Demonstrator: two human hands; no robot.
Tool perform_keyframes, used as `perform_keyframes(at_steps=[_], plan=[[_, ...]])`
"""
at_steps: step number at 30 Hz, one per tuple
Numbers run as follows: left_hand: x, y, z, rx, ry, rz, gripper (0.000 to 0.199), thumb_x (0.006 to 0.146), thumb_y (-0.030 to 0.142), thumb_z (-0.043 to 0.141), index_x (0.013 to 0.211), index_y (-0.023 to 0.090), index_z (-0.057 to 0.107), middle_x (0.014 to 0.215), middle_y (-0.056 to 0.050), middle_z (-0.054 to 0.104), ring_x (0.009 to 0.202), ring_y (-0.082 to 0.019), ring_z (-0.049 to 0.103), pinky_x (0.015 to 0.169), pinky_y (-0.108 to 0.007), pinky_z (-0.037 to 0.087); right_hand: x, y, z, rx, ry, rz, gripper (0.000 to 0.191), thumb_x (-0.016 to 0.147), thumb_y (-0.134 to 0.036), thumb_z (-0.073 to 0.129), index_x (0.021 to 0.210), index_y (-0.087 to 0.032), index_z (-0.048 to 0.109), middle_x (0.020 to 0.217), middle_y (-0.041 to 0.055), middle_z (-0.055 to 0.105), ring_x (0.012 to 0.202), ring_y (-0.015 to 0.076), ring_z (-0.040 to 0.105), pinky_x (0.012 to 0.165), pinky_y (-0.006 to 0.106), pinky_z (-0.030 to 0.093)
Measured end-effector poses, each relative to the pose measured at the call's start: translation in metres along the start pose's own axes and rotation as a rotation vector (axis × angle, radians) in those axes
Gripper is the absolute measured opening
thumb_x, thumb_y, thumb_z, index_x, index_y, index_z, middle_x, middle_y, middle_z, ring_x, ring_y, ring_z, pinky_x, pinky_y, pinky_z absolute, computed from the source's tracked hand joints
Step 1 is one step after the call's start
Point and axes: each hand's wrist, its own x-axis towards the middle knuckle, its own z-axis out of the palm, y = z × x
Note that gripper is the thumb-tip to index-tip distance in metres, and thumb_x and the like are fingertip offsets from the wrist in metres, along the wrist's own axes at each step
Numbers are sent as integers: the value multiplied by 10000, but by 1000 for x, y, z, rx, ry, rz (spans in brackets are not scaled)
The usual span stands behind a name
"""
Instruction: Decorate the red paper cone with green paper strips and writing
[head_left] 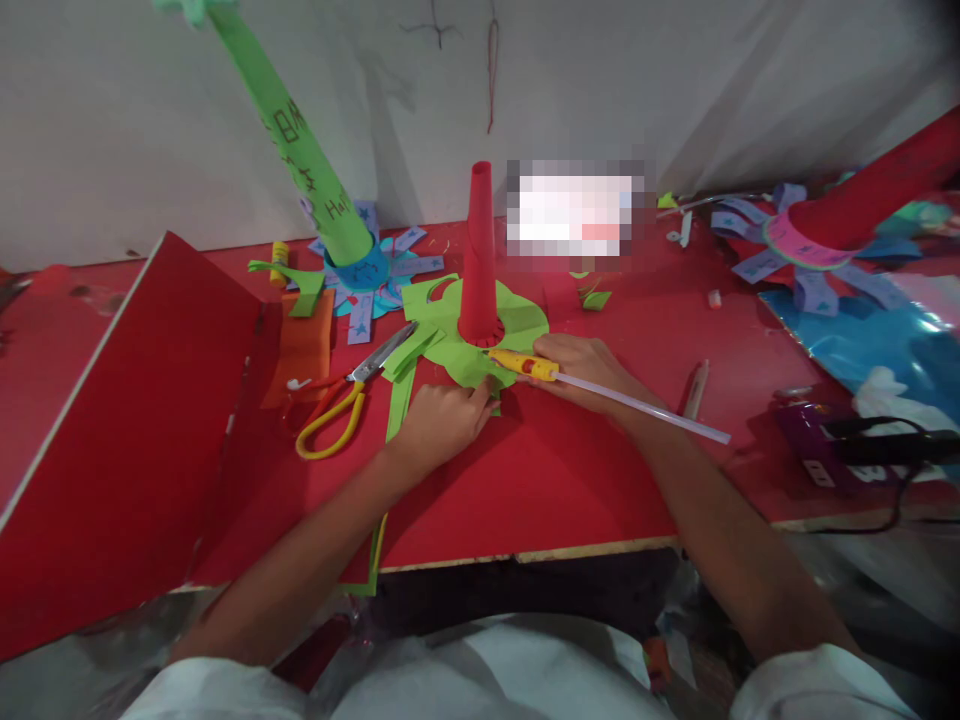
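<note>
A yellow hot glue gun with a long clear glue stick out of its back is gripped in my right hand. Its nozzle points left, at the green flower-shaped paper, close below the foot of a red paper cone. That cone stands upright in the middle of the green paper. At the paper's front edge, my left hand is closed, with thumb and forefinger pinching the edge. Scissors with yellow and red handles lie just left of it, beside green paper strips.
A tall green paper tube with a blue base stands at back left. A red folded board rises at left. On the right are another red tube, blue foil, a purple box and a cable. The red table's edge is near me.
</note>
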Motion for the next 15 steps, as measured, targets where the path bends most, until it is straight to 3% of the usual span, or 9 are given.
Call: perform_keyframes(at_steps=[4, 8, 10, 12, 15], plan=[[-2, -3, 3, -68, 38, -6, 455, 1064, 437, 419, 1349, 182, 665, 776, -117, 765, 691, -266, 729, 602, -327, 474, -1, 3, -2, 23, 34, 25, 408, 1018, -589, 484, 827, -231, 517, 830, 30, 624, 732, 182, 540, 614, 310, 269], [4, -16, -3, -356, 285, -86, 290, 1044, 348, 494, 1188, 229, 716, 1058, -81, 791, 885, -203, 742, 742, -304, 534, -3, 7, -6, 112, 120, 36, 427, 1003, -601, 516, 792, -231, 480, 789, 20, 593, 697, 168, 520, 627, 305, 315], [18, -27, -12, -528, 448, -184, 232, 1021, 294, 531, 1183, 216, 677, 1103, -72, 765, 897, -166, 715, 810, -292, 546, -4, 9, -6, 133, 174, 42, 411, 1000, -587, 530, 796, -235, 478, 792, 31, 594, 709, 176, 526, 640, 314, 337], [40, -39, -24, -643, 600, -262, 305, 988, 321, 594, 1272, 209, 597, 1182, -93, 723, 908, -161, 697, 777, -284, 555, -6, 11, -6, 144, 233, 68, 379, 991, -571, 553, 817, -239, 494, 810, 43, 605, 730, 187, 538, 660, 325, 367], [78, -54, -38, -735, 639, -221, 508, 937, 361, 682, 1393, 223, 505, 1365, -131, 644, 1103, -200, 687, 831, -307, 579, -6, 13, -4, 156, 354, 114, 350, 972, -565, 588, 843, -247, 518, 811, 39, 596, 732, 194, 551, 674, 332, 405]])
